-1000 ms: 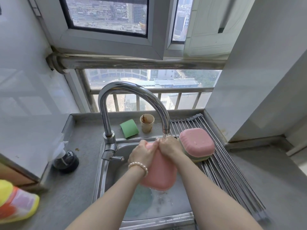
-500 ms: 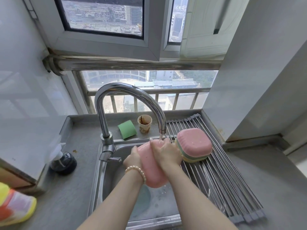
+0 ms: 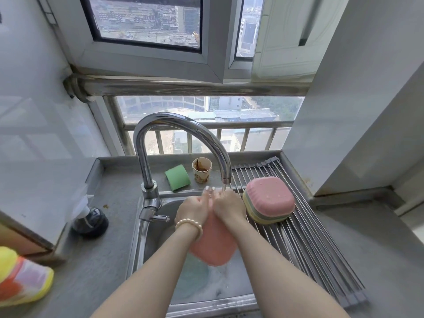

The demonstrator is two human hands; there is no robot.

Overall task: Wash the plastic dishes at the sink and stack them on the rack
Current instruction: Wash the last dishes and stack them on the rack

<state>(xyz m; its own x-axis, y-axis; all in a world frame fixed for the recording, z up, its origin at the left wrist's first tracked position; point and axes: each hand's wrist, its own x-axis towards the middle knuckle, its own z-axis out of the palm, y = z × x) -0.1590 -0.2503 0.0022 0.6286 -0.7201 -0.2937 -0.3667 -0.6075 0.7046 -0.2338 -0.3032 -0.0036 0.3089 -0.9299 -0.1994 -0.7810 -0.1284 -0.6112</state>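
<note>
I hold a pink plastic dish (image 3: 214, 246) upright over the steel sink (image 3: 146, 239), its top edge under the running tap (image 3: 226, 179). My left hand (image 3: 193, 208), with a pearl bracelet at the wrist, grips the dish's upper left edge. My right hand (image 3: 229, 206) grips its upper right edge. Water falls onto my fingers. A stack of upturned dishes (image 3: 269, 200), pink on top with green and yellow beneath, sits on the roll-up rack (image 3: 309, 249) over the sink's right side. A teal dish (image 3: 195, 276) lies under soapy water in the basin.
A green sponge (image 3: 177, 177) and a stained paper cup (image 3: 202, 169) stand behind the sink. A dark soap dispenser (image 3: 90, 220) sits on the left counter, and a yellow and orange packet (image 3: 20, 278) lies at the far left. Walls close in on both sides.
The pink dish has turned from tilted left back to facing me, and both hands have come together again at its top edge under the water.
</note>
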